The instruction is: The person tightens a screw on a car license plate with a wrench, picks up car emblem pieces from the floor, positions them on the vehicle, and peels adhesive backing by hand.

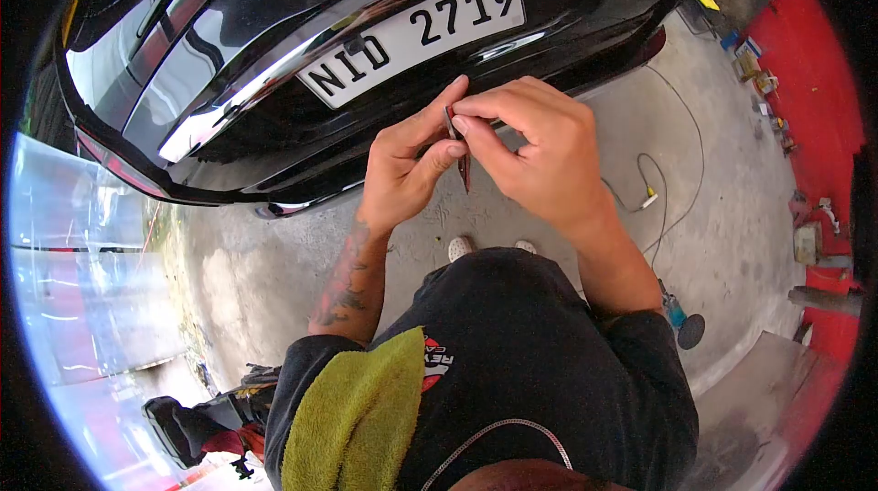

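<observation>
A small, thin, dark item [465, 171] with a reddish tint is held between both hands in front of the chest, its pointed end hanging down. My left hand [410, 162] has thumb and fingers closed on it from the left. My right hand [540, 139] pinches at its upper end with thumb and forefinger. What exactly the item is, I cannot make out. Just beyond the hands is the black car [585, 25] with its white number plate [412, 38].
A green towel [352, 409] lies over the shoulder. To the right a cable [700, 153] runs over the concrete floor [732, 217] near a teal power tool [675, 313]. Several small items line the red wall [809, 80]. A dark bag [242, 409] is at the lower left.
</observation>
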Tool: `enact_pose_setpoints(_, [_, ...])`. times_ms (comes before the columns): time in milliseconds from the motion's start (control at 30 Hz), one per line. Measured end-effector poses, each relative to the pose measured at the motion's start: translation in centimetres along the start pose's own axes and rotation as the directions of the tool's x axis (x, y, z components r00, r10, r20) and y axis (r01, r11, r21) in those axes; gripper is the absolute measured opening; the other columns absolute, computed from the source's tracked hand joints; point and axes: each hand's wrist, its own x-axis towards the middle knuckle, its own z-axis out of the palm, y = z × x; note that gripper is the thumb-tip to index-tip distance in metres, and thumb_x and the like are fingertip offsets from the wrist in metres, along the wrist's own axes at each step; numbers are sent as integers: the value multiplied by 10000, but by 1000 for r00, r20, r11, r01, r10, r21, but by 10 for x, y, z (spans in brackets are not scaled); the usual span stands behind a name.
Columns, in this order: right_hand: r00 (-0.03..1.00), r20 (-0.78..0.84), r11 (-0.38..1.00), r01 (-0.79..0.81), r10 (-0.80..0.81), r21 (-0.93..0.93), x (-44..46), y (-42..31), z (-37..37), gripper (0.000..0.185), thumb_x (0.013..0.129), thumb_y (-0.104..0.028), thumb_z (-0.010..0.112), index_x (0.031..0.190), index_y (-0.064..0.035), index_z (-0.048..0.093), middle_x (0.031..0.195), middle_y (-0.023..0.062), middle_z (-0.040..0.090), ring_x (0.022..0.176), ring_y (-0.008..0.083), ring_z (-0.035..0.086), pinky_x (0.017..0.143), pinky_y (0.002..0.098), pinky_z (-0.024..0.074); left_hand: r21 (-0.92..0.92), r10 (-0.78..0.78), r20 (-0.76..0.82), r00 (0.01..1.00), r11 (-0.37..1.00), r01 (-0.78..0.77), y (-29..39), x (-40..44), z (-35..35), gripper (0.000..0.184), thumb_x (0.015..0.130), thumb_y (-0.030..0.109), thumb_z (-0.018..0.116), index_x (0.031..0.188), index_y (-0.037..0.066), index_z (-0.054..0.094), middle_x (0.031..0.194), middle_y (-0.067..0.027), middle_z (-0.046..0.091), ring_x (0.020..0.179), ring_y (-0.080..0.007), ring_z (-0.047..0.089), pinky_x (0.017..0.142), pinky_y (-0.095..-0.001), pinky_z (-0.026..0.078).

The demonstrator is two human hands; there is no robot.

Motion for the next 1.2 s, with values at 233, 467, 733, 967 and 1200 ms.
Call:
enact_pose_setpoints(233, [992, 40, 992, -121, 119, 44, 0, -7, -5, 77, 785, -97, 745, 818, -61, 685, 734, 95, 662, 671, 285, 639, 591, 385, 498, 63, 32, 9, 999, 997, -33, 1, 0, 1, 593, 939, 233, 690, 1453, 20, 484, 1236, -110, 674, 936, -121, 637, 845, -288, 528])
enact_pose_setpoints(467, [985, 58, 981, -169, 164, 94, 0, -9, -7, 84, 785, -83, 743, 801, -36, 675, 729, 108, 657, 645, 281, 642, 583, 371, 497, 54, 47, 25, 999, 997, -48, 5, 0, 3, 587, 956, 217, 671, 1466, 13, 464, 1237, -107, 666, 903, -104, 606, 828, -283, 522])
enact_pose_setpoints(733, [971, 102, 965, -228, 216, 128, 1, -11, -11, 89, 788, -77, 742, 814, -22, 677, 720, 109, 651, 638, 260, 649, 579, 350, 499, 105, 74, 49, 996, 991, -79, 7, 0, 3, 589, 959, 231, 665, 1470, 19, 460, 1290, -122, 652, 970, -114, 625, 875, -293, 515])
enact_pose_setpoints(967, [969, 112, 960, -235, 220, 153, -1, -11, -13, 90, 805, -85, 735, 829, -16, 683, 731, 116, 666, 647, 257, 665, 588, 336, 508, 60, 3, 44, 999, 998, -6, 14, -1, 4, 577, 966, 247, 657, 1465, 26, 471, 1287, -121, 652, 952, -126, 641, 872, -301, 522])
enact_pose_setpoints(1200, [962, 123, 952, -260, 242, 159, -1, -11, -14, 87, 807, -81, 729, 837, -12, 686, 743, 125, 677, 661, 259, 679, 594, 334, 515, 182, -36, 48, 998, 983, 26, 16, -1, 2, 568, 939, 188, 676, 1458, 50, 489, 1225, -178, 669, 954, -190, 672, 879, -320, 520])
